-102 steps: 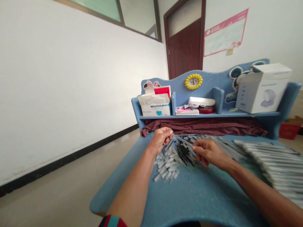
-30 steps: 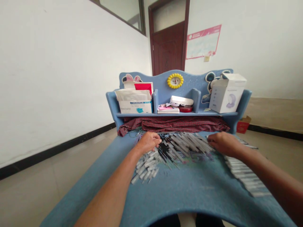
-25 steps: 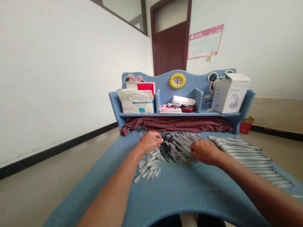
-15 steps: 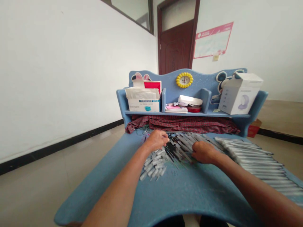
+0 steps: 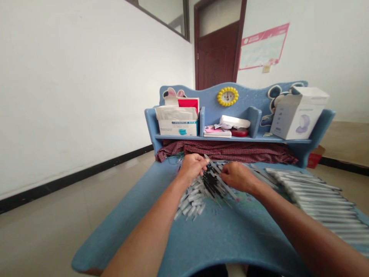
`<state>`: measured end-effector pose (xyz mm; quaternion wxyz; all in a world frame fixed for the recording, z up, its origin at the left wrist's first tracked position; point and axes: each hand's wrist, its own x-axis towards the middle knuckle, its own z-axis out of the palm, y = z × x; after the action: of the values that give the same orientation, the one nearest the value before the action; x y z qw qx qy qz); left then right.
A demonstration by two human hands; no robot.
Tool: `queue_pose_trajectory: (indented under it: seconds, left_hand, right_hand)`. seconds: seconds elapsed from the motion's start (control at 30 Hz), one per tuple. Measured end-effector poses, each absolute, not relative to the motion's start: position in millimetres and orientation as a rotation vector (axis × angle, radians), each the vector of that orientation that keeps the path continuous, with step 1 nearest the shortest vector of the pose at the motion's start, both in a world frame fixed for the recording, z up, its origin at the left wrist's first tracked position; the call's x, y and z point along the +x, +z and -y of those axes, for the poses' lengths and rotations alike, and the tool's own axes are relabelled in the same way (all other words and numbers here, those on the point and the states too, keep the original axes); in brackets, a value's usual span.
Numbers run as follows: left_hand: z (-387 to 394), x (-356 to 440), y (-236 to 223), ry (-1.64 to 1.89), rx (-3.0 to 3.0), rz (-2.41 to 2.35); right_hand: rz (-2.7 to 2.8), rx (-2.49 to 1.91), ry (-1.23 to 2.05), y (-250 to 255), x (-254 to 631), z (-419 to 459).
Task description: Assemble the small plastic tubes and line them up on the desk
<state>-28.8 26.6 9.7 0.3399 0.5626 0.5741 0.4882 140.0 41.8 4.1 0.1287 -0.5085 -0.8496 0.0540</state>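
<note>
Over the pile's left edge, my left hand (image 5: pixel 193 167) is closed in a pinch; what its fingertips hold is too small to make out. A clear pen barrel (image 5: pixel 212 164) slants from beside those fingertips down to my right hand (image 5: pixel 236 176), whose fingers are curled closed around its lower end. Under and between both hands lie loose thin pen parts, including dark slim sticks (image 5: pixel 212 183) like refills and more clear tubes. Short whitish translucent pieces (image 5: pixel 190 204), like pen caps, are heaped just below my left hand.
Long clear pens (image 5: pixel 319 204) lie in a row at the right of the blue table (image 5: pixel 230 234). A checked cloth (image 5: pixel 230 151) is bunched below the shelf. The shelf bears a mask box (image 5: pixel 178 127), papers (image 5: pixel 216 133), a red tin (image 5: pixel 240 132) and a white box (image 5: pixel 298 117).
My right hand has moved left and slightly up, closer to my left hand. A clear barrel now shows slanting between the two. The view has shifted a little.
</note>
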Motion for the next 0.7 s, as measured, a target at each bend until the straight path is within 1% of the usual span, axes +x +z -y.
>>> queue_pose_trajectory:
  seconds: [0.07,0.17,0.23,0.3,0.37,0.4,0.53,0.6,0.7]
  left_hand:
    - [-26.6,-29.3,9.3,1.259,1.317,-1.500]
    - [-29.5,-31.9,5.2,1.210,1.172,-1.383]
    - [-32.4,-34.8,2.2,1.214,1.116,-1.292]
    - [-35.3,-38.8,0.6,1.261,1.058,-1.261]
    - [-37.7,-43.5,0.9,1.339,0.987,-1.278]
    - [-38.6,-45.8,1.6,1.379,0.951,-1.290]
    - [-40.1,-52.4,4.3,1.484,0.838,-1.305]
    - [-40.2,-53.5,4.5,1.499,0.810,-1.304]
    - [-40.0,-53.4,4.0,1.499,0.795,-1.297]
  right_hand:
    - [2.429,-1.424,0.166,5.0,130.8,-43.3]
    - [2.392,-1.351,0.230,7.3,116.7,-44.4]
    - [2.379,-1.288,0.394,8.7,109.7,-46.3]
    - [2.336,-1.237,0.632,8.5,105.9,-50.8]
    - [2.288,-1.254,0.744,6.0,104.6,-58.2]
    - [2.295,-1.312,0.702,3.9,104.3,-62.4]
    - [2.399,-1.656,0.319,-8.7,99.7,-76.9]
    - [2.402,-1.745,0.281,-15.5,95.3,-81.2]
    - [2.402,-1.786,0.305,-23.2,90.2,-85.3]
